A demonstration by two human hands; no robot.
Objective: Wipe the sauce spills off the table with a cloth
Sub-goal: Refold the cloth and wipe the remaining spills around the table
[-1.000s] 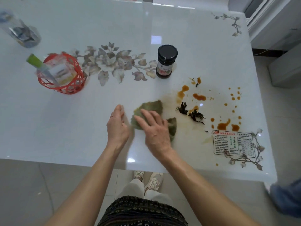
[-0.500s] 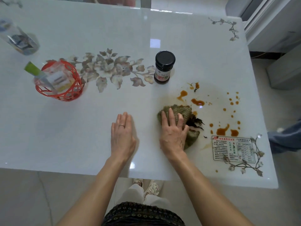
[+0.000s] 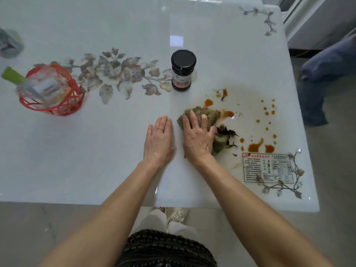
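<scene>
A crumpled green cloth [image 3: 211,115] lies on the white glossy table [image 3: 96,151], and my right hand [image 3: 196,138] presses flat on it with fingers spread. Dark sauce solids [image 3: 226,131] sit against the cloth's right edge. Orange-brown sauce spills [image 3: 255,146] and small drops [image 3: 268,110] dot the table to the right and above the cloth. My left hand [image 3: 159,140] rests flat on the bare table just left of the cloth, fingers together, holding nothing.
A dark sauce jar [image 3: 183,71] with a black lid stands above the cloth. A red wire basket [image 3: 52,91] with packets sits at the left. A printed label [image 3: 268,167] is stuck near the right front corner. A person's blue-clad leg [image 3: 323,78] is beyond the right edge.
My right hand has slid the cloth to the right into the spill, gathering the dark solids at its edge. My left hand has followed rightward and stays flat on the table.
</scene>
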